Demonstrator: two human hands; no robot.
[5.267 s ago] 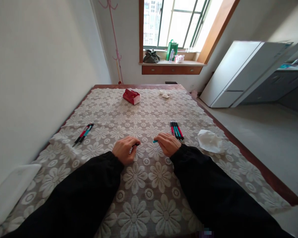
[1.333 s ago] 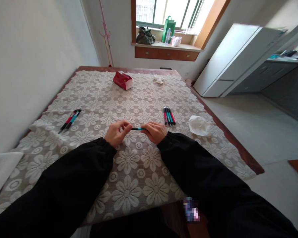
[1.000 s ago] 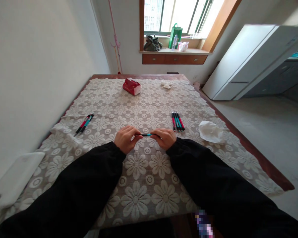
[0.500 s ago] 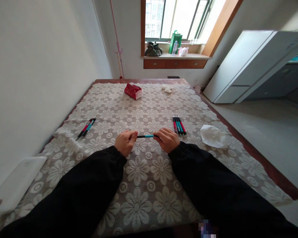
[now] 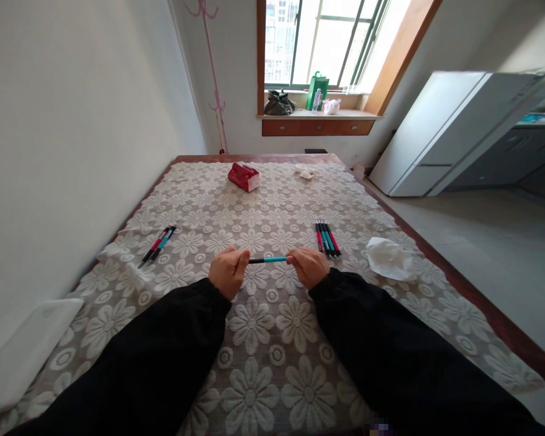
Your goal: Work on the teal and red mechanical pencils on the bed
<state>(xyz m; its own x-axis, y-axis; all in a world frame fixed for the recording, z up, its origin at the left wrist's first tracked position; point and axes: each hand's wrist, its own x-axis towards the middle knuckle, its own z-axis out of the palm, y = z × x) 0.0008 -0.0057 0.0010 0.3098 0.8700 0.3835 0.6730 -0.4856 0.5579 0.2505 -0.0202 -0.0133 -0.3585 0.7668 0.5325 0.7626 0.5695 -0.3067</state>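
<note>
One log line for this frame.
left bare hand: grips slim black-and-turquoise pen, black side | right bare hand: grips same pen, turquoise side | pen: spans gap

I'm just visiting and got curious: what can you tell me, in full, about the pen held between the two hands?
The pen is a slim, straight rod, black toward the left hand and bright blue toward the right hand; it looks like smooth plastic. It runs roughly level from side to side, over the flower-patterned tablecloth; I cannot tell whether it touches the cloth. Each hand grips one end, hiding both tips.
</note>
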